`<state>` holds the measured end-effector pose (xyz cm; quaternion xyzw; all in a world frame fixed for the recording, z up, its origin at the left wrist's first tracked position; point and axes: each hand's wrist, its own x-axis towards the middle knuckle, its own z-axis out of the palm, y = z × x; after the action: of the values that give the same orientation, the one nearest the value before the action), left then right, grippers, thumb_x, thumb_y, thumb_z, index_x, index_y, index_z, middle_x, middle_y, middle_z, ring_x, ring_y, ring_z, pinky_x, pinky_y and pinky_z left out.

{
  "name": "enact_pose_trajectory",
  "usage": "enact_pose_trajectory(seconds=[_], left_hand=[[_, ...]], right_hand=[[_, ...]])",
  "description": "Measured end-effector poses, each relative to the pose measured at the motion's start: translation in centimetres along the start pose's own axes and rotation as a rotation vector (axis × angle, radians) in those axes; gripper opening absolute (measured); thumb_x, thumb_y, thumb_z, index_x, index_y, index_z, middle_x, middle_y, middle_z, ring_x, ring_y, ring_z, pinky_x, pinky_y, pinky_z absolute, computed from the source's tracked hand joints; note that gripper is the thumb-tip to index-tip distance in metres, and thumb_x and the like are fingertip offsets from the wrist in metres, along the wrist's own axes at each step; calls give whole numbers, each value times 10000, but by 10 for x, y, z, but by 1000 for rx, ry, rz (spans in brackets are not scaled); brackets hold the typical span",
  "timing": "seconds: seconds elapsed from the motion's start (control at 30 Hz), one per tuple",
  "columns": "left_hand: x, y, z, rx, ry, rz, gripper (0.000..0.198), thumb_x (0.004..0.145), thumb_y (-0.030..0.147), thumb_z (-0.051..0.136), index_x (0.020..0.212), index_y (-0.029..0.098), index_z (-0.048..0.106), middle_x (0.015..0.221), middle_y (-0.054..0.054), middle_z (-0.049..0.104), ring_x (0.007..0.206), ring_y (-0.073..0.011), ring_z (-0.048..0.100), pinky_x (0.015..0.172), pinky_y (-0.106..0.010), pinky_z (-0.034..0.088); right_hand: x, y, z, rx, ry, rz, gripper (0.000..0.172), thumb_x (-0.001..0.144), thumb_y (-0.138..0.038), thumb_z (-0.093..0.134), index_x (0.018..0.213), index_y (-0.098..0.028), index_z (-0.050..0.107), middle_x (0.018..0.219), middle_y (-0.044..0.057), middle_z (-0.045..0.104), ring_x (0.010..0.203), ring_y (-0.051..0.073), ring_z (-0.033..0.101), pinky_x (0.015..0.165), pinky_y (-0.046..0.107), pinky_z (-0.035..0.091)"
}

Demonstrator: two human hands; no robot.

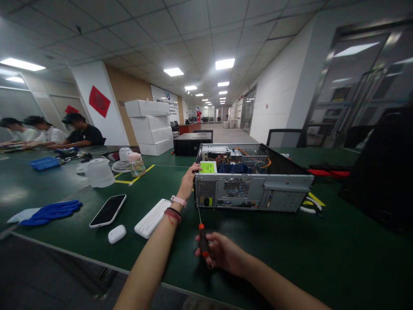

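Observation:
An open computer case (248, 193) lies on the green table, its back panel facing me and its wiring showing inside. My left hand (189, 178) rests on the case's left corner, beside the power supply (208, 167) with its bright green label; its fingers are partly hidden at the edge. In my right hand (221, 252) is a screwdriver (203, 241) with a black and red handle, held in front of the case. The screwdriver's shaft points up to the lower left corner of the back panel; whether its tip touches a screw is too small to tell.
Left of my left arm lie a white power bank (152, 218), a phone (108, 211), an earbud case (116, 234) and blue gloves (54, 212). A black bag (383, 172) stands at right. Several people sit at far left.

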<state>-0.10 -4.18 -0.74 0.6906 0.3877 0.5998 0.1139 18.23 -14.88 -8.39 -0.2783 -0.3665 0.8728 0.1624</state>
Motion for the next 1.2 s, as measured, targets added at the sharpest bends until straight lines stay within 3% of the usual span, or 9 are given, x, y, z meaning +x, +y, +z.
enact_pose_trajectory(seconds=[0.57,1.2], left_hand=[[0,1,0,-14,-4,-12,394,909,383,263,991,182,591,1301,-81,538,1338,-201,358,1124,-398,242],[0,2,-1,4,-5,-7,397,910,385,259,992,175,586,1300,-92,537,1336,-208,360,1119,-403,244]], right_hand=[[-3,-1,2,-34,-22,-29,385,740,-343,528,1074,-151,524,812,47,683,502,79,536,524,211,347],[-6,0,4,-42,73,-76,352,720,-378,665,957,-149,543,718,9,651,461,43,502,487,184,334]])
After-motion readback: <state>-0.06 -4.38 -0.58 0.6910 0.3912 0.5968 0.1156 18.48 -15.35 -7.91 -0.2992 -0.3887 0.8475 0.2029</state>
